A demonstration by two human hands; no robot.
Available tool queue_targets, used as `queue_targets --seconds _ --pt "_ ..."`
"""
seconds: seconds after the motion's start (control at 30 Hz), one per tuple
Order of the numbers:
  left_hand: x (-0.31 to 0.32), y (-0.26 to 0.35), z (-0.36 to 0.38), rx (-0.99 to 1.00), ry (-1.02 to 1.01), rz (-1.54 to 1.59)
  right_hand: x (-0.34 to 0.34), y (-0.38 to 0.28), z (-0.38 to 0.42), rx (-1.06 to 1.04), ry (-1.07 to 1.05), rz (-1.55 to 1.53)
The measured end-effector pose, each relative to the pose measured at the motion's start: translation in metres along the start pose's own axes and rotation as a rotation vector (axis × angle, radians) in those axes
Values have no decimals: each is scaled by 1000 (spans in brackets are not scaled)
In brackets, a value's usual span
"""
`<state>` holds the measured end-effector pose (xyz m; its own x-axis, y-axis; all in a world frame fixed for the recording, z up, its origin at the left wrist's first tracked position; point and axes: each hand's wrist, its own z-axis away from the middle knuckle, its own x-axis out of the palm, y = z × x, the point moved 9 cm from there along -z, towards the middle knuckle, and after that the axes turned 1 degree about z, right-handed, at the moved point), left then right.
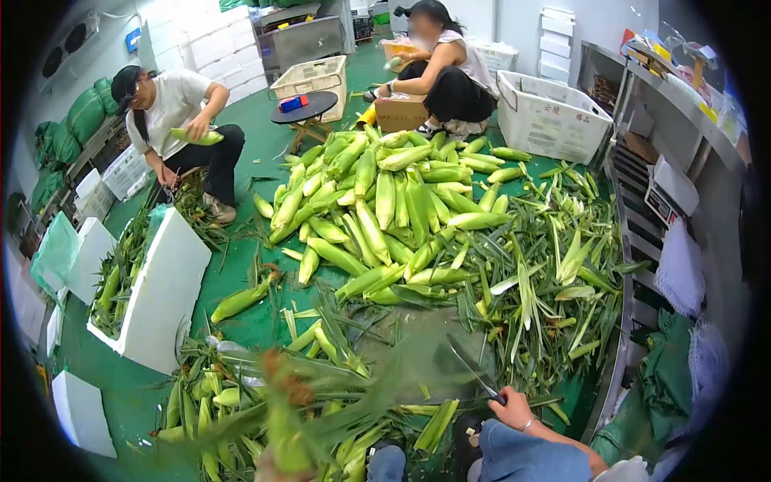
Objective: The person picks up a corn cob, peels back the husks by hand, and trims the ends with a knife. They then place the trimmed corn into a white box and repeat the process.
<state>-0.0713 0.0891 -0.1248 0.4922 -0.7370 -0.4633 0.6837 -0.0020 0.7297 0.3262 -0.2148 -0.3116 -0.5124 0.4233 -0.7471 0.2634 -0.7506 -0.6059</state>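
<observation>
My right hand (514, 408) is closed around the dark handle of a knife (472, 363), whose blade points up and to the left over a grey board (418, 341). At the bottom, my left hand (283, 474) is blurred and mostly cut off, at the base of a leafy corn ear (287, 434) with brown silk that is smeared by motion. Untrimmed corn (205, 410) with long leaves lies around the left hand. Beyond the board rises a large pile of green husked ears (385, 193). Cut leaves (554, 281) are heaped to its right.
A co-worker (181, 120) at the left holds an ear, and another person (446, 68) crouches behind the pile. A white foam box (165, 281) with leaves stands at left, a white crate (554, 120) at back right. Metal shelving (683, 104) lines the right side.
</observation>
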Motion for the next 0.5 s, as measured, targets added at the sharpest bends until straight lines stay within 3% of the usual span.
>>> queue_targets --seconds 0.1,0.17,0.2,0.27,0.3,0.4,0.47,0.5 --pt "82 97 -121 434 -239 74 3 -17 18 6 49 -136" --pt "166 88 -186 28 -393 527 -6 -36 31 27 110 -182" --pt "199 75 -212 -72 -484 614 -16 -43 33 38 125 -181" --pt "256 46 -249 -312 -644 779 -29 -49 39 -151 238 -109" --pt "265 41 -249 -398 -632 855 -27 -52 41 -182 180 -128" --pt "282 2 -243 -502 -616 1016 -6 -65 34 -241 23 -126" --pt "285 -24 -247 -477 -453 1198 14 -105 23 -554 -110 51" --pt "291 -32 -241 -575 -502 1229 22 -110 14 -600 -127 154"
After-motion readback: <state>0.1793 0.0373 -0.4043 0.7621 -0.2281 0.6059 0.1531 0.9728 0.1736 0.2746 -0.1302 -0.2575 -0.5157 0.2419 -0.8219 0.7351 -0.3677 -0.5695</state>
